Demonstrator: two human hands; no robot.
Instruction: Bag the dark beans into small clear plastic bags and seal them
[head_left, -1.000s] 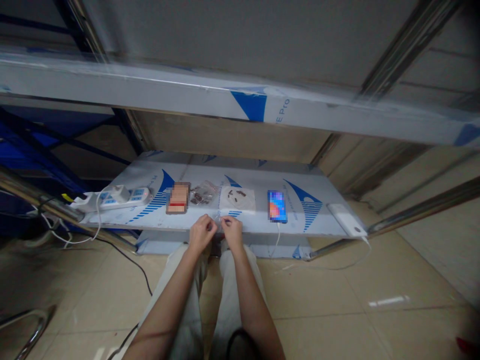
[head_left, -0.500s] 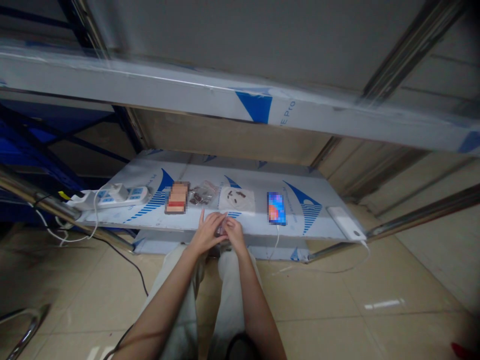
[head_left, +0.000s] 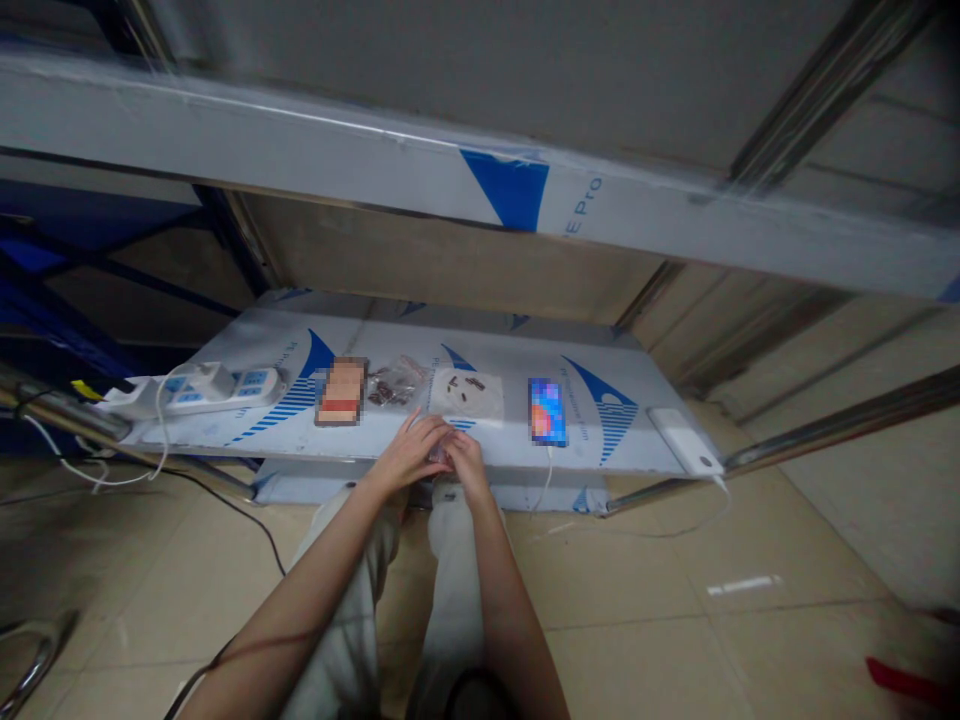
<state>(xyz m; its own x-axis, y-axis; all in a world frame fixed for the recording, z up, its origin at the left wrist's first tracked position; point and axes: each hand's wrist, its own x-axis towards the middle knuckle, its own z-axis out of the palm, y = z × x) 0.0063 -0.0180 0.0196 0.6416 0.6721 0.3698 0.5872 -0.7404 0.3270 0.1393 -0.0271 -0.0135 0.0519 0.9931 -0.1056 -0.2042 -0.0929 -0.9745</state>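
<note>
My left hand (head_left: 411, 452) and my right hand (head_left: 465, 460) meet at the front edge of a low steel shelf (head_left: 600, 440), fingers closed together around something small that I cannot make out. Just beyond them lies a white sheet (head_left: 466, 394) with a few small dark parts on it. To its left sits a clear bag of dark parts (head_left: 391, 382), then a blurred card-like item (head_left: 341, 392).
A lit phone (head_left: 547, 411) with a cable lies right of the sheet, a white power bank (head_left: 684, 440) at the shelf's right end. A white power strip (head_left: 202, 387) with cords sits at the left end. An upper shelf beam (head_left: 375, 165) hangs overhead. Tiled floor surrounds my knees.
My hands, slightly apart one second ago, have come together, the left hand's fingers folding over the right. The view has shifted a little to the right.
</note>
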